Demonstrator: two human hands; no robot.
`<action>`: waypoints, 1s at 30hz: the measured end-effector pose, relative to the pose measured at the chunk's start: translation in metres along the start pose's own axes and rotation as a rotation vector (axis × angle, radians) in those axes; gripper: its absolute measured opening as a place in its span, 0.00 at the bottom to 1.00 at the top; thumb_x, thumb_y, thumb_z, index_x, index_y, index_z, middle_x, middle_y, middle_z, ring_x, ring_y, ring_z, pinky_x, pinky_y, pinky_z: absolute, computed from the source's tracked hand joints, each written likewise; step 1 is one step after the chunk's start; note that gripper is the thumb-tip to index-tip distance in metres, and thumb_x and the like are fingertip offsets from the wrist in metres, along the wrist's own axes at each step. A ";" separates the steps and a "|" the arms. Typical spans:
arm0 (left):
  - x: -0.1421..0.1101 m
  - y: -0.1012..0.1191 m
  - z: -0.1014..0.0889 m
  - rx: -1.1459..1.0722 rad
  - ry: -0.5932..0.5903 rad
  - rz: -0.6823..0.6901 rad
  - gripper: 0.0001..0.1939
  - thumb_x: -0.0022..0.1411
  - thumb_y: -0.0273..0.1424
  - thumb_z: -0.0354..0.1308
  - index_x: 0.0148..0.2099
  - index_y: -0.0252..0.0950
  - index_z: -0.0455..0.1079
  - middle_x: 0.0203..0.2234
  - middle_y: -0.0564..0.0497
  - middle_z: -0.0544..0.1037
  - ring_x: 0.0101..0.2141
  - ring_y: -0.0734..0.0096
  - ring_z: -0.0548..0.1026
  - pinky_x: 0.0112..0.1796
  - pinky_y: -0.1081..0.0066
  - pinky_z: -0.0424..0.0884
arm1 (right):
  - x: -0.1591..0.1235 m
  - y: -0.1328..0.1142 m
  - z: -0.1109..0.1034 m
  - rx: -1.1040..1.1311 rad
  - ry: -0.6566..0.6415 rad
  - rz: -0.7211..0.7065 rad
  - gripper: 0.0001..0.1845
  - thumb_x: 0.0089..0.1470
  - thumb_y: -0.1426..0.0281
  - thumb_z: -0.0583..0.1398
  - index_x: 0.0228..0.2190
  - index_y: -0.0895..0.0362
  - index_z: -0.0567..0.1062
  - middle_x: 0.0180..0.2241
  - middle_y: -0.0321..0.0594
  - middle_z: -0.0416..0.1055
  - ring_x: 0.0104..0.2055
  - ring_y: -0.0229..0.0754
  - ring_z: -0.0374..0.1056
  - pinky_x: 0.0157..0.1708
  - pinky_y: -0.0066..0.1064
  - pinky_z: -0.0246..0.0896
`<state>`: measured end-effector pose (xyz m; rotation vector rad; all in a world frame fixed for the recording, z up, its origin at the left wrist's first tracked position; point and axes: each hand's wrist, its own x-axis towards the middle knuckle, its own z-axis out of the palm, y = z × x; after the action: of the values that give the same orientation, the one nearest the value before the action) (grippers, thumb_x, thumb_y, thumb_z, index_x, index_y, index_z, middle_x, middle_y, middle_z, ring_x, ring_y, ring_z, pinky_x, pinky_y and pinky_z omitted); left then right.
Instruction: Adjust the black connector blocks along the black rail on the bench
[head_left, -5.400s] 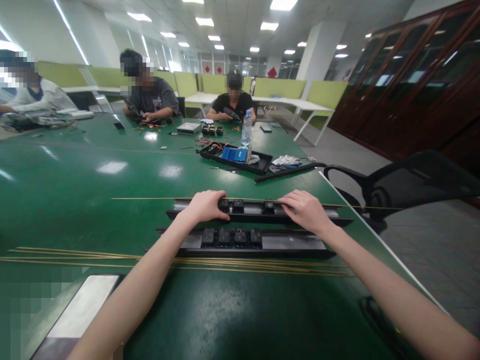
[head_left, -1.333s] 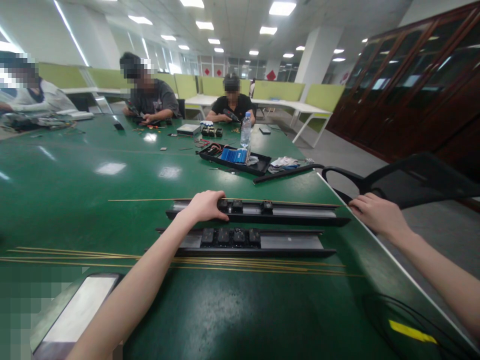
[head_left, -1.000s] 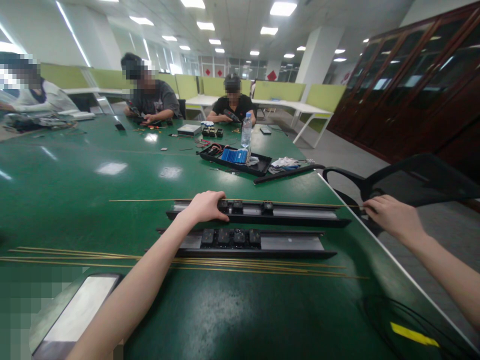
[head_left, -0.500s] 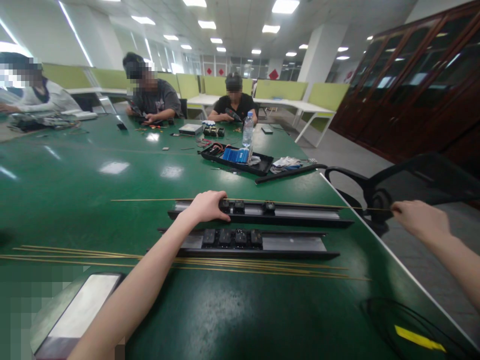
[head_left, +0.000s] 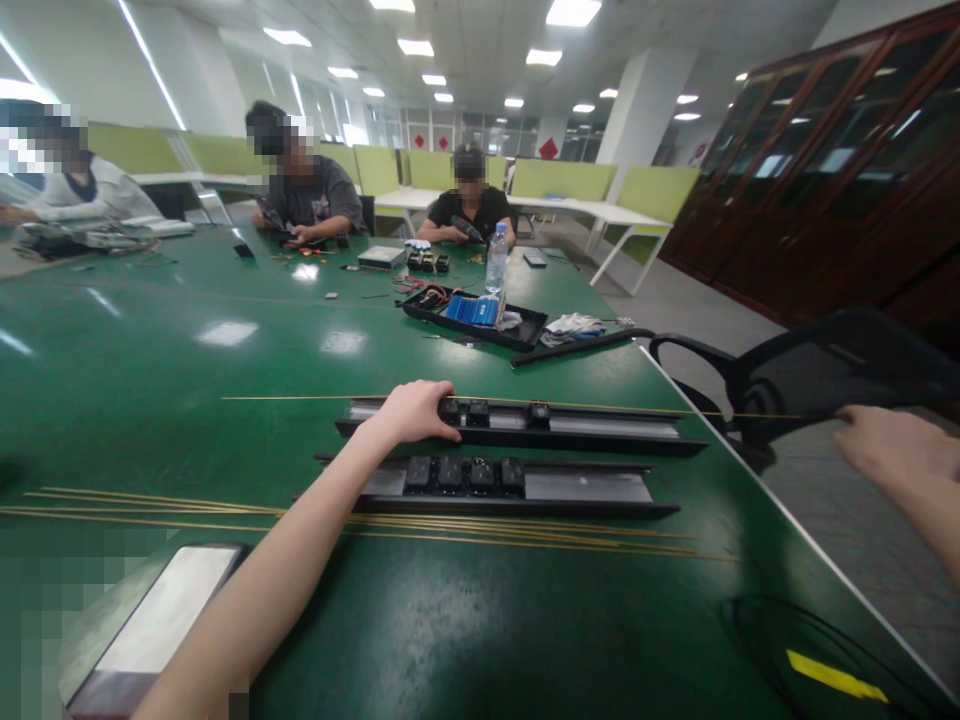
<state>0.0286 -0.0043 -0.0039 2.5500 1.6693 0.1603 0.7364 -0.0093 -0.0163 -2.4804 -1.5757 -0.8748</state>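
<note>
My left hand (head_left: 412,412) is closed over the farther black channel rail (head_left: 615,430), at its left part, thumb on the near side, beside small black blocks (head_left: 478,412). A long thin brass-coloured rod (head_left: 292,398) runs along this rail's far edge, under my left fingers and past the table's right edge. My right hand (head_left: 892,440) is closed in a pinch at the rod's right end; the stretch by the fingertips is faint against the chair. Nearer to me lies a second channel rail (head_left: 592,487), with several black blocks (head_left: 465,476) in a row.
Several loose brass rods (head_left: 525,527) lie in front of the rails, with a phone-like device (head_left: 161,610) at lower left. Beyond are a black tray (head_left: 517,333), a bottle (head_left: 496,258) and cloth gloves (head_left: 574,329). A chair (head_left: 847,360) stands right; people sit across the table.
My right hand has moved farther right, away from the table edge. The rod's left end and my left hand stay where they were.
</note>
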 end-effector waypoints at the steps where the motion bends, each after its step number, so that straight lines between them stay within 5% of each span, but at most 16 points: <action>1: 0.000 0.000 0.000 0.001 0.002 0.000 0.37 0.47 0.57 0.66 0.54 0.42 0.70 0.48 0.44 0.81 0.47 0.48 0.78 0.42 0.62 0.73 | -0.002 -0.007 -0.007 0.011 -0.100 0.129 0.20 0.50 0.64 0.57 0.40 0.54 0.85 0.32 0.68 0.76 0.27 0.52 0.64 0.29 0.45 0.47; 4: 0.000 -0.001 0.001 0.000 0.006 -0.003 0.38 0.47 0.57 0.66 0.55 0.42 0.70 0.48 0.44 0.81 0.47 0.48 0.78 0.42 0.61 0.73 | -0.011 -0.035 -0.035 0.079 -0.164 0.177 0.25 0.53 0.66 0.55 0.49 0.55 0.81 0.45 0.65 0.76 0.35 0.53 0.67 0.29 0.43 0.47; 8: 0.000 0.000 0.001 0.001 0.003 -0.004 0.38 0.47 0.57 0.66 0.55 0.42 0.70 0.48 0.44 0.81 0.46 0.48 0.78 0.42 0.61 0.73 | -0.026 -0.080 -0.067 0.160 0.074 -0.034 0.25 0.59 0.67 0.50 0.48 0.59 0.81 0.48 0.57 0.77 0.45 0.54 0.66 0.28 0.41 0.49; 13: 0.000 0.001 -0.001 -0.007 -0.002 -0.004 0.38 0.47 0.57 0.66 0.55 0.42 0.70 0.48 0.44 0.80 0.47 0.47 0.78 0.43 0.60 0.73 | -0.043 -0.149 -0.103 0.367 0.265 -0.240 0.21 0.61 0.67 0.52 0.44 0.59 0.81 0.45 0.50 0.79 0.45 0.50 0.68 0.37 0.38 0.59; 16: 0.000 0.002 -0.002 -0.008 -0.002 0.002 0.36 0.48 0.57 0.66 0.54 0.42 0.70 0.48 0.44 0.81 0.47 0.47 0.78 0.42 0.61 0.73 | -0.063 -0.200 -0.128 0.609 0.281 -0.407 0.18 0.61 0.66 0.54 0.43 0.58 0.81 0.43 0.47 0.79 0.47 0.49 0.70 0.45 0.38 0.64; 19: 0.000 0.003 -0.002 0.000 -0.010 -0.013 0.36 0.48 0.56 0.66 0.54 0.42 0.70 0.48 0.43 0.80 0.47 0.47 0.78 0.42 0.60 0.73 | -0.089 -0.252 -0.148 0.812 0.157 -0.740 0.16 0.60 0.66 0.57 0.46 0.53 0.80 0.44 0.43 0.79 0.48 0.49 0.71 0.49 0.43 0.66; 22: 0.000 0.003 -0.003 0.013 0.000 0.000 0.36 0.48 0.56 0.66 0.54 0.42 0.70 0.47 0.44 0.81 0.47 0.48 0.78 0.42 0.61 0.72 | -0.112 -0.294 -0.156 0.800 0.142 -0.905 0.16 0.60 0.70 0.57 0.47 0.52 0.79 0.44 0.43 0.79 0.48 0.50 0.69 0.47 0.45 0.66; 30: 0.000 0.002 -0.002 0.023 0.018 0.028 0.35 0.47 0.56 0.67 0.52 0.41 0.71 0.45 0.45 0.82 0.45 0.48 0.79 0.43 0.61 0.71 | -0.133 -0.328 -0.145 0.841 0.267 -0.809 0.13 0.64 0.69 0.55 0.38 0.50 0.81 0.38 0.42 0.78 0.43 0.50 0.68 0.43 0.45 0.64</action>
<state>0.0306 -0.0048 -0.0017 2.5970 1.6522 0.1680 0.3545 -0.0139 -0.0372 -1.1146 -2.2227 -0.3918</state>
